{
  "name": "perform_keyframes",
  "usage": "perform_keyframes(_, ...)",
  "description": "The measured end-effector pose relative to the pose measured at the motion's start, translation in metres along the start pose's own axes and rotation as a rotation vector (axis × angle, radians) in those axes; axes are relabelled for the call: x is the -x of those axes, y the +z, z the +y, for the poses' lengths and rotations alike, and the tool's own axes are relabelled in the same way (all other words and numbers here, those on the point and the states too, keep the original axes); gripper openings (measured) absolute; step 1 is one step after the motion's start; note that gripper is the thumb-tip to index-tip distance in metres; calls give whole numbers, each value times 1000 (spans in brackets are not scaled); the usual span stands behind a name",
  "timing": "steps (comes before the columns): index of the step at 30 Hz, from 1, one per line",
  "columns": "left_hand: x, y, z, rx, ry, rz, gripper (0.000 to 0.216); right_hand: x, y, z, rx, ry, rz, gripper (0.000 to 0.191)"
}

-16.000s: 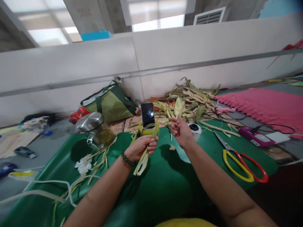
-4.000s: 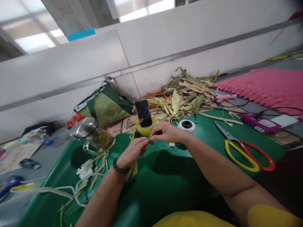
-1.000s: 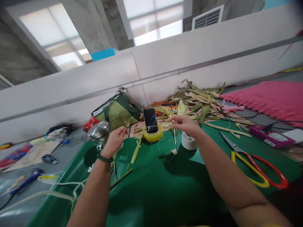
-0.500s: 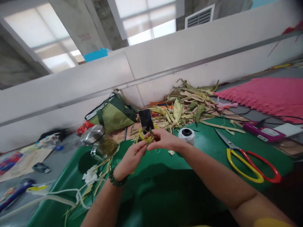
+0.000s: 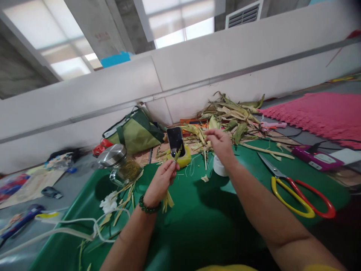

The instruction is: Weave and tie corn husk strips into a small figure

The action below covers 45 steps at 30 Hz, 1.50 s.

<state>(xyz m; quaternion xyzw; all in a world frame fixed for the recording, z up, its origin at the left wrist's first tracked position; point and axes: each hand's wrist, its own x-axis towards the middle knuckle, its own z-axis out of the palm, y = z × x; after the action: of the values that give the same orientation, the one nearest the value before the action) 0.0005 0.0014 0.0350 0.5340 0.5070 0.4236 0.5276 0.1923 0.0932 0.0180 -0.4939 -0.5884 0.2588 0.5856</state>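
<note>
My left hand point(image 5: 162, 178) is closed on a small bundle of corn husk strips point(image 5: 168, 201). Their pale ends hang below the palm, and a greenish tip sticks up past the thumb. My right hand point(image 5: 221, 146) is raised to the right, over a white spool of thread point(image 5: 219, 167) and in front of the husk pile. Its fingertips are pinched together; whatever they hold is too small to make out. Just behind my left hand, a dark-screened phone point(image 5: 175, 140) leans upright in a round yellow holder point(image 5: 184, 161).
Large scissors point(image 5: 293, 192) with red and yellow handles lie right on the green work surface point(image 5: 197, 229). A lidded glass jar point(image 5: 126, 171) and white cord point(image 5: 94, 227) are left. Behind are a green bag point(image 5: 141, 133), corn husks point(image 5: 225, 113) and a purple power strip point(image 5: 317, 157).
My hands have come apart. The right one has moved up and to the right, away from the husk bundle, while the left keeps its hold. The yellow holder now shows more fully.
</note>
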Motion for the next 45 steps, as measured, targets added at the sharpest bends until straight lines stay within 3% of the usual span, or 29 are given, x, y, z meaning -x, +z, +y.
perform_keyframes(4,1,-13,0,-34,5,69,44,-11,-34,-1,439,-239,289,41)
perform_keyframes(6,2,-19,-1,-65,9,94,43,-11,-43,-5,450,-283,296,36)
perform_keyframes(8,4,-21,-2,-79,7,110,43,-9,-44,-8,338,-229,246,25)
perform_keyframes(10,4,-20,-2,-96,8,109,42,-3,-33,-11,105,-95,73,24)
perform_keyframes(14,7,-11,2,-214,65,52,39,27,11,-19,-491,188,-674,42)
perform_keyframes(16,9,-8,6,-302,126,29,37,44,32,-22,-618,258,-854,37)
perform_keyframes(20,15,-7,11,-497,183,54,34,57,45,-24,-564,192,-826,14)
perform_keyframes(26,16,-7,8,-439,191,85,31,57,35,-27,-367,-190,-627,17)
perform_keyframes(31,11,-6,-3,-413,209,70,27,66,37,-24,-30,-416,-523,18)
perform_keyframes(35,12,-5,-7,-641,359,208,21,72,37,-22,119,-478,-496,19)
perform_keyframes(40,10,-3,-14,-871,378,382,22,77,37,-21,333,-696,-472,24)
perform_keyframes(45,-2,-15,-21,-990,332,360,20,75,29,-25,490,-804,-590,20)
